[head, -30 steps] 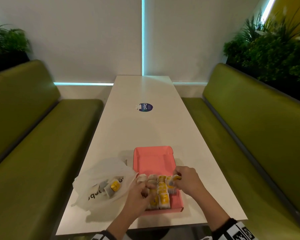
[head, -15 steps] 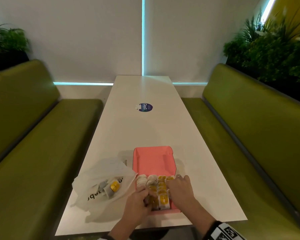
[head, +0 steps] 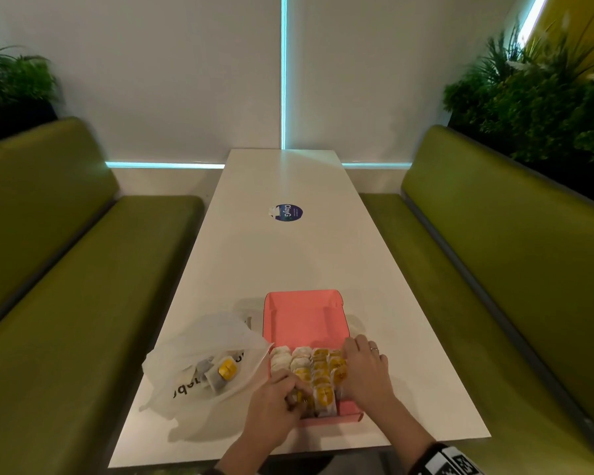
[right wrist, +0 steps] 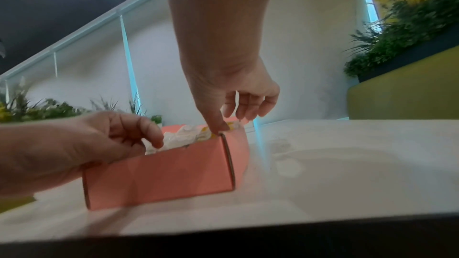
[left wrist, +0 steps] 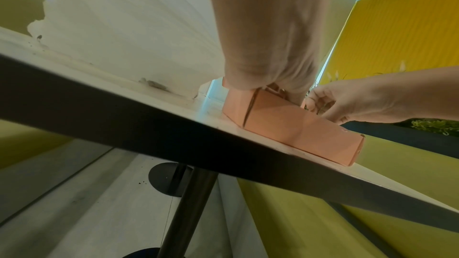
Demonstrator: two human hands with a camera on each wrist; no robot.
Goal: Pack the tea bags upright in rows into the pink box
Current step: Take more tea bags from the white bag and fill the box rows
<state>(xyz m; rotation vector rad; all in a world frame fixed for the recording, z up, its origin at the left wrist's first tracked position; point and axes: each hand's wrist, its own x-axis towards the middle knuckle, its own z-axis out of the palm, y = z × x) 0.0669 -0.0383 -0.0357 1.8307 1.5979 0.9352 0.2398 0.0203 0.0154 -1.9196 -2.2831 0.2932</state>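
Pink box (head: 306, 317) at near table (head: 288, 262) edge; tea bags (head: 318, 371) upright in rows in near half. Left hand (head: 275, 411) fingers curled, pinching bag at near-left row. Right hand (head: 366, 370) fingers relaxed along right row. Risk: careless push topples neighbours, box slides off edge. Plastic bag (head: 199, 365) left holds more.

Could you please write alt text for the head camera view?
Two hands tidy rows of tea bags standing in the near half of an open pink box on a white table; a plastic bag lies beside it.
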